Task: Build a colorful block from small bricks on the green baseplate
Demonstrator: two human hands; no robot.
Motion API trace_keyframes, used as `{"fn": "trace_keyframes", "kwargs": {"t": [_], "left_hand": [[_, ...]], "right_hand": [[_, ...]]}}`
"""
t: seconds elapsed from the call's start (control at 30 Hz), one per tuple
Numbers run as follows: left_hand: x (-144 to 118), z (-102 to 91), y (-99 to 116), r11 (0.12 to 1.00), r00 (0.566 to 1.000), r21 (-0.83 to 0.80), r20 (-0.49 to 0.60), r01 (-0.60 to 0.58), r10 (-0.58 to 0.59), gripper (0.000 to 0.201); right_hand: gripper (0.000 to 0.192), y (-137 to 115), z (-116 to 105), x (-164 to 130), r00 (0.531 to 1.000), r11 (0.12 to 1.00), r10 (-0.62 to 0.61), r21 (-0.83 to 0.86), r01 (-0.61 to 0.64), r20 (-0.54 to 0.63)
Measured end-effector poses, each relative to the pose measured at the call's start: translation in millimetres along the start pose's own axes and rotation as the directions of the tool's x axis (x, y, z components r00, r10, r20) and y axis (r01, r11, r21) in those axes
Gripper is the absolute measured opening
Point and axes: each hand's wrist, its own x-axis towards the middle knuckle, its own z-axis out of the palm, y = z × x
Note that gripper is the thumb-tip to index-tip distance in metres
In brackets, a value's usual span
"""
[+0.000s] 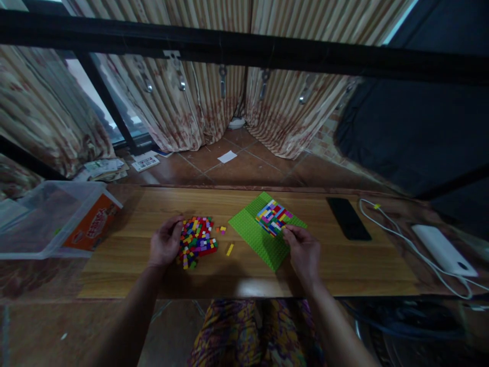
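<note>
Desk (344,270) of pale wood carries everything, with a clear plastic bin (49,219) at its left end. Green baseplate (255,237) sits at centre, a patch of coloured bricks (273,216) pressed onto its far corner. Heap of loose bricks (196,240) lies just left of it. Left hand (165,244) cups the heap's edge, fingers curled — whether it grips a brick, cannot tell. Right hand (303,252) pinches at the patch's near edge. Black phone (348,218) and white charger (443,250) — off right.
</note>
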Motion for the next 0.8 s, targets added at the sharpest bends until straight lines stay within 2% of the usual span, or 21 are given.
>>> {"fn": "trace_keyframes", "kwargs": {"t": [0.27,0.6,0.8], "left_hand": [[-0.2,0.6,-3.7,1.0,1.0,-0.006,0.012,-0.009,0.009,0.035],[-0.6,1.0,0.0,1.0,1.0,-0.009,0.001,-0.007,0.007,0.033],[-1.9,0.8,0.6,1.0,1.0,-0.013,0.001,-0.013,0.014,0.033]], "right_hand": [[0.033,-6.3,-2.7,2.5,0.999,0.993,-0.029,-0.111,0.034,0.045],[0.032,-6.0,-0.9,10.9,0.987,0.978,0.157,0.13,-0.161,0.042],[0.032,-8.3,-2.1,9.9,0.977,0.954,0.208,0.208,-0.215,0.052]]}}
